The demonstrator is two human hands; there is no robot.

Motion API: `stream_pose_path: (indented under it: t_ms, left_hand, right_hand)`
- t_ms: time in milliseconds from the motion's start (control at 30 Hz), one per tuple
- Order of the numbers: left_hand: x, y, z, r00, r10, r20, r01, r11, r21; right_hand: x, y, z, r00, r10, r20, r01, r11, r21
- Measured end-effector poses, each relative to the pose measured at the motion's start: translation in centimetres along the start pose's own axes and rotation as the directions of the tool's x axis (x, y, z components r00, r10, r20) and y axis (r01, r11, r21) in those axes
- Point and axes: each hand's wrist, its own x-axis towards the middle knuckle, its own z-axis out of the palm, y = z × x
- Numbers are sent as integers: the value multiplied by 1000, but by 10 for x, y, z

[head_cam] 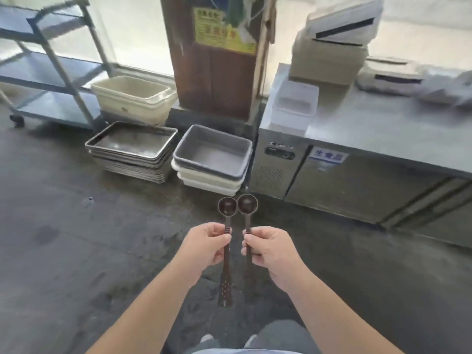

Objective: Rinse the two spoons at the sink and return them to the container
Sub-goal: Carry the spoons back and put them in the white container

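Both grips were closed: the left hand [204, 245] held the left spoon [226, 226], the right hand [272, 247] the right spoon [247, 221], bowls just beside each other above the floor [76, 251].

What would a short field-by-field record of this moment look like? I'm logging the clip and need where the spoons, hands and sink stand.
left hand: pinches the left spoon by its handle, bowl up and away
right hand: holds the right spoon the same way
spoons: side by side, bowls almost touching, over the dark floor
sink: not in view
nearby: stacked metal trays, grey tub on white tubs, steel counter
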Motion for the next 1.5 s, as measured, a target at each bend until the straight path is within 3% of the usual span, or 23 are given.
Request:
stream_pose_path:
  t_ms: [167,367,533,733,1033,1167,1500]
  left_hand:
    - [32,23,57,985,-10,172,-4,997,80]
    - [89,55,136,964,-15,267,-36,982,185]
    - [147,82,197,972,-13,237,-40,975,217]
    - [205,122,248,987,-1,161,-22,990,140]
    - [331,211,265,994,46,95,-56,992,110]
    - [427,270,258,989,89,117,-101,989,104]
    - [635,374,259,992,38,123,-81,927,366]
  right_hand:
    - [5,-11,-55,985,10,-174,10,994,112]
    - [39,-26,-133,955,11,-298,41,985,169]
    - [89,-58,-197,946,27,-323,26,987,159]
    - [152,-119,-261,951,33,-309,4,993,116]
    - [282,-206,-284,968,-17,-251,50,991,127]
    - [381,-252,-281,961,-39,-275,71,991,109]
    - [585,-345,-271,894,26,-448,-8,999,43]
